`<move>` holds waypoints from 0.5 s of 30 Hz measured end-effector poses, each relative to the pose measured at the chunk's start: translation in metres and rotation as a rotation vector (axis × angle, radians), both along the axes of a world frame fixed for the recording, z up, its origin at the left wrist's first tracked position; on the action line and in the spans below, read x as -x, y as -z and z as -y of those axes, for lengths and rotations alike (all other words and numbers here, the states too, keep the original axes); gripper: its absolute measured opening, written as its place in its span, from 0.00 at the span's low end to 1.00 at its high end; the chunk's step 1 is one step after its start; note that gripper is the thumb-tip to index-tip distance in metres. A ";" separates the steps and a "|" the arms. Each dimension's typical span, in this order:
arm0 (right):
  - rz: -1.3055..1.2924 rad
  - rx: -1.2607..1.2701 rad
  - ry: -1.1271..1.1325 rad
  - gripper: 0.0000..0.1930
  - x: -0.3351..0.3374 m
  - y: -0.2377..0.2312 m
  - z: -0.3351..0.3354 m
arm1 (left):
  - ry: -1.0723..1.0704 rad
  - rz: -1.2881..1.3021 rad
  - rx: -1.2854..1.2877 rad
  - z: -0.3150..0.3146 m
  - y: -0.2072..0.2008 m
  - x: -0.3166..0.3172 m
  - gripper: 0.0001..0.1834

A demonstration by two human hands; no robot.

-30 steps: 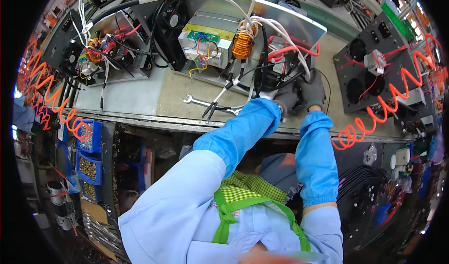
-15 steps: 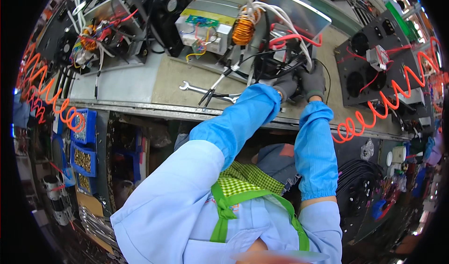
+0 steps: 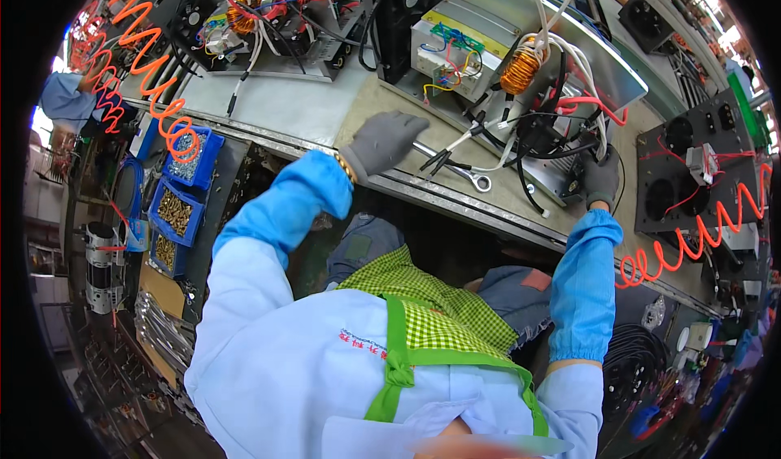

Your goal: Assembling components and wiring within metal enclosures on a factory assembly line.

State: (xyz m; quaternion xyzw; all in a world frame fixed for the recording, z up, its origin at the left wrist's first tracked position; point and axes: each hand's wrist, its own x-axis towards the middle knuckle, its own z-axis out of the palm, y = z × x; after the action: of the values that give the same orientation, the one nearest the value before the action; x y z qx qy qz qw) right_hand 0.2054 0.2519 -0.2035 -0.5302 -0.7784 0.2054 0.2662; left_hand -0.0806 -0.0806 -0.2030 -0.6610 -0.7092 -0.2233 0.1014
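Observation:
My left hand (image 3: 381, 143), in a grey glove, is over the front part of the bench with its fingers stretched out. It covers one end of a combination wrench (image 3: 476, 181), whose ring end shows to the right. My right hand (image 3: 602, 178), also gloved, is at the right end of an opened electrical unit, its fingers curled by the cables; what they grip is hidden. The unit has a copper-wound coil (image 3: 521, 72), a white box-shaped part (image 3: 439, 65) with coloured wires and a loose bundle of black cables (image 3: 543, 130).
A similar wired unit (image 3: 268, 28) stands at the left. At the right is a black panel (image 3: 691, 158) with fans. Orange coiled hoses (image 3: 154, 65) hang on both sides. Blue bins (image 3: 181, 208) of small metal parts stand left of the bench edge (image 3: 325, 152).
My left hand has left the cables at the unit and moved left to the wrench. My right hand stays by the unit's right end. The whole view has shifted.

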 end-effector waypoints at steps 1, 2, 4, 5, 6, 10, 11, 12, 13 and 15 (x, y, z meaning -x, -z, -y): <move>0.008 0.005 -0.015 0.37 0.004 0.002 -0.001 | -0.027 -0.111 0.101 0.004 0.019 0.017 0.18; 0.014 0.007 -0.015 0.37 0.005 0.004 -0.004 | -0.027 -0.116 0.095 0.002 0.033 0.021 0.18; 0.006 -0.005 -0.055 0.38 0.008 0.005 -0.008 | 0.067 -0.288 0.406 -0.007 0.047 0.024 0.16; 0.008 -0.009 -0.099 0.39 0.007 0.005 -0.009 | 0.028 -0.310 0.462 -0.015 0.050 0.025 0.13; 0.010 -0.005 -0.071 0.39 0.002 -0.002 -0.008 | 0.056 -0.314 0.461 -0.023 0.043 0.021 0.13; 0.153 0.100 -0.104 0.39 0.004 -0.020 -0.010 | 0.018 -0.351 0.597 -0.023 0.020 0.019 0.13; 0.141 0.075 -0.090 0.40 0.004 -0.013 -0.016 | 0.029 -0.371 0.550 -0.016 0.021 0.025 0.13; 0.131 0.079 -0.073 0.40 0.006 -0.008 -0.018 | 0.034 -0.334 0.528 -0.003 0.023 0.033 0.13; 0.131 0.110 -0.066 0.41 0.007 -0.012 -0.014 | 0.039 -0.295 0.506 0.012 0.026 0.041 0.14; 0.126 0.141 -0.047 0.42 0.009 -0.016 -0.010 | -0.043 -0.147 0.447 0.048 0.038 0.060 0.13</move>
State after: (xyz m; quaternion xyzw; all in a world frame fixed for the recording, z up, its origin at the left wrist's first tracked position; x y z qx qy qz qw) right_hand 0.1965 0.2618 -0.1880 -0.5410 -0.7894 0.2321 0.1741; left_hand -0.1406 -0.1291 -0.2414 -0.6662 -0.7457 -0.0098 0.0087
